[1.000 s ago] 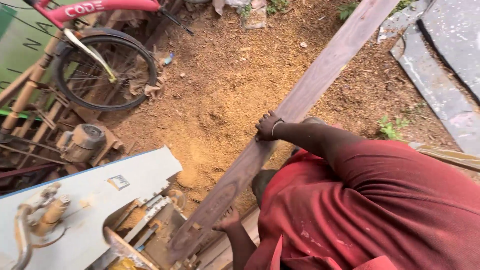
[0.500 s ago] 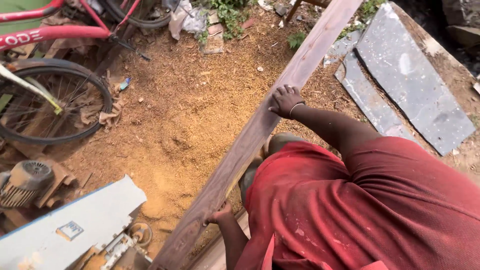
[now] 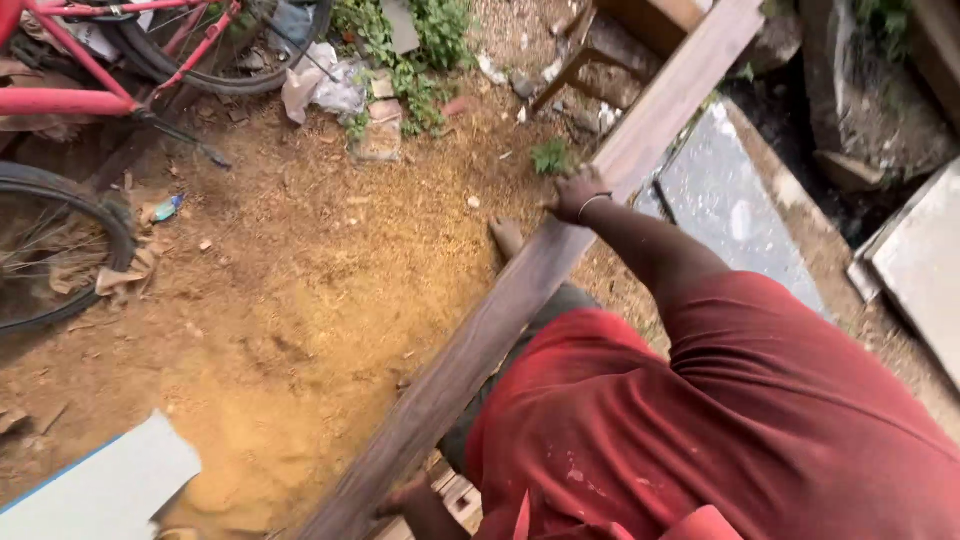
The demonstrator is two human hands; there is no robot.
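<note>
Across the sawdust-strewn ground (image 3: 300,300), a long wooden plank (image 3: 520,290) runs diagonally from lower left to upper right; the right hand (image 3: 578,193) grips its far stretch; the left hand (image 3: 405,497) clasps its near end, closer to the body.

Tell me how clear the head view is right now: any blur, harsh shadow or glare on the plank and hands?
Head view: soft, even daylight, no glare or hard shadows. The long wooden plank reads clearly mid-frame; the right hand on it is slightly motion-smeared. The left hand at the bottom edge is dark and blurred, its grip unclear. The pale machine panel in the lower left corner is blurred too.
</note>
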